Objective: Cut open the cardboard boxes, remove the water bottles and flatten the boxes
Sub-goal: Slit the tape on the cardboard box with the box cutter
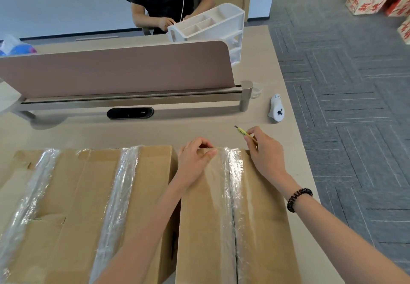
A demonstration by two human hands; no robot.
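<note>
**A:** Where are we with the tape-sealed brown cardboard box (206, 228)?

**B:** Under the clear glossy tape strip (233, 184), a dark slit runs along the top seam on the near side of our fingers. Closer to them, glare hides whether the seam has parted. We judge that the tape folding over the far edge is what remains to cut.

**A:** How do we do that well?

**B:** We keep the cut shallow so the bottles underneath aren't nicked, and we draw the blade away from the holding fingers.

**A:** And our hands?

**B:** Our left hand (195, 157) grips the box's far edge just left of the tape, fingers curled over it and thumb on top. Our right hand (264, 148) is wrapped round the slim yellow utility knife (245, 134) beyond the far right corner. The blade points away over the pale tabletop (199, 128), clear of the tape.
</note>
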